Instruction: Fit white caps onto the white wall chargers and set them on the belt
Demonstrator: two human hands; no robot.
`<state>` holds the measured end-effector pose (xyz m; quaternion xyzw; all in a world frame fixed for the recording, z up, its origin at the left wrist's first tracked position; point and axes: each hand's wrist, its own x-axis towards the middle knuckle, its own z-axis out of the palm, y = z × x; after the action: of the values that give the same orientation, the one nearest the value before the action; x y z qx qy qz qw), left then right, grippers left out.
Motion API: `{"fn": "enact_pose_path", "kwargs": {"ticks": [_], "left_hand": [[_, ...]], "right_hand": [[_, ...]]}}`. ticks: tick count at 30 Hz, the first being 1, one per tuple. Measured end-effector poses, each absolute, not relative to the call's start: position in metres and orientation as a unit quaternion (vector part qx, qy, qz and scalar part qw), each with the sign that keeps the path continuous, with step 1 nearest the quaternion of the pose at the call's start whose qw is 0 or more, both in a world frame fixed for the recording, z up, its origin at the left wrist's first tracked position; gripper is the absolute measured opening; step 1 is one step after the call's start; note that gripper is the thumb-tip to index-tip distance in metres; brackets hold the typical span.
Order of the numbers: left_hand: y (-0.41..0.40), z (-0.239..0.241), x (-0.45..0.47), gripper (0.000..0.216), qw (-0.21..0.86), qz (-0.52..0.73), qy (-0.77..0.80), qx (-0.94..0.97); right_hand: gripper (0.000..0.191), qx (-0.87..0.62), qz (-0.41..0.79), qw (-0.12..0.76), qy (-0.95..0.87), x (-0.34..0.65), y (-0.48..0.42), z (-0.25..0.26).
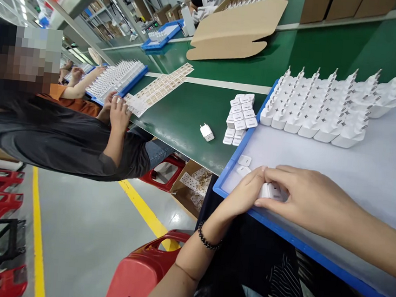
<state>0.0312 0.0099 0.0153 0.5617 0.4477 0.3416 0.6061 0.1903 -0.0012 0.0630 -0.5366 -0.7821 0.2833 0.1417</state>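
My left hand (240, 197) and my right hand (301, 196) meet at the near corner of a blue-edged tray (231, 163), both closed around one small white charger plug (271, 191). Two loose white pieces (244, 161) lie on the tray just beyond my left fingers. Several rows of white plugs (328, 109) stand prongs-up at the tray's far side. A stack of small white labelled pieces (240, 117) and one loose white plug (207, 132) lie on the green conveyor belt (187, 110).
A co-worker in a dark shirt sits at left, hands on a label sheet (154, 90) beside another tray of plugs (117, 77). An open cardboard box (238, 24) lies on the belt farther along. Red stools (144, 265) stand on the floor.
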Motion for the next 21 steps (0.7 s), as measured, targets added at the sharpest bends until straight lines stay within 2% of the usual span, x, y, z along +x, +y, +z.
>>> {"fn": "enact_pose_path", "kwargs": {"ticks": [3, 7, 12, 17, 19, 21], "left_hand": [[0.011, 0.009, 0.031, 0.044, 0.663, 0.317, 0.431, 0.524], [0.011, 0.003, 0.028, 0.045, 0.728, 0.273, 0.422, 0.466], [0.012, 0.005, 0.028, 0.037, 0.733, 0.26, 0.44, 0.449], [0.013, 0.01, 0.029, 0.026, 0.695, 0.302, 0.471, 0.452], [0.013, 0.01, 0.029, 0.028, 0.708, 0.294, 0.456, 0.452], [0.014, 0.01, 0.028, 0.034, 0.726, 0.273, 0.433, 0.46]], "right_hand": [[0.015, -0.499, 0.222, 0.156, -0.823, 0.205, 0.004, 0.056], [0.025, -0.43, 0.29, 0.141, -0.843, 0.22, 0.008, 0.044], [0.024, -0.43, 0.236, 0.092, -0.866, 0.214, 0.001, 0.034], [0.032, -0.429, 0.229, 0.155, -0.86, 0.203, -0.006, 0.037], [0.029, -0.426, 0.221, 0.154, -0.864, 0.206, -0.004, 0.046], [0.017, -0.435, 0.213, 0.128, -0.865, 0.218, 0.002, 0.06]]}}
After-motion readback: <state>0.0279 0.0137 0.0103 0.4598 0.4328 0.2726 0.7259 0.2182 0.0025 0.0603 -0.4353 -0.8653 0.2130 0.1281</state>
